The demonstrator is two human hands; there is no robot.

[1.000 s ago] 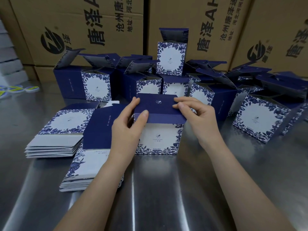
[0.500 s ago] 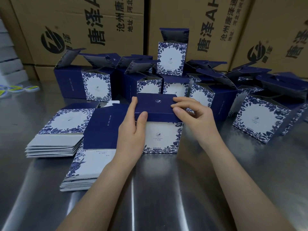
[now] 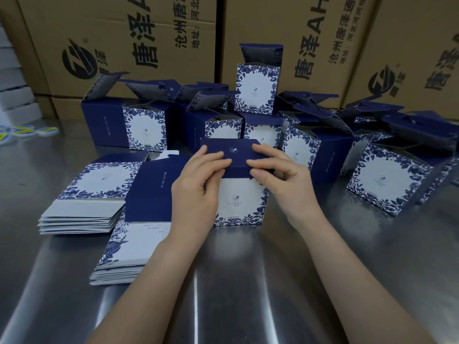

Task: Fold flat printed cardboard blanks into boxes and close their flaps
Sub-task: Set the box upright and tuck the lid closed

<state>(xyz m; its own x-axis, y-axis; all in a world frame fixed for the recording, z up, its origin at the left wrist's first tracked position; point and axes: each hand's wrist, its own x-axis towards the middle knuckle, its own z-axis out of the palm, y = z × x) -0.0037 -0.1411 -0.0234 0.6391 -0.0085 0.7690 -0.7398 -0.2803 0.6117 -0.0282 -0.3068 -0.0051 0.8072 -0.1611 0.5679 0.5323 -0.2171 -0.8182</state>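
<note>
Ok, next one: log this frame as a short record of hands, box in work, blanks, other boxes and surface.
left hand: pinches the top flap at its front edge
right hand: pinches the same flap beside it
box in work: upright, flap folded over its top
flat blanks: two stacks left of it
other boxes: crowded behind, many flaps open
surface: metal table

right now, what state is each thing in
front box, upright, erected
lid, folded down, tuck flap outside the front
left hand, holds lid
right hand, pinches lid's front edge
flat blanks, unfolded, in two stacks
rear boxes, erected, lids open
</note>
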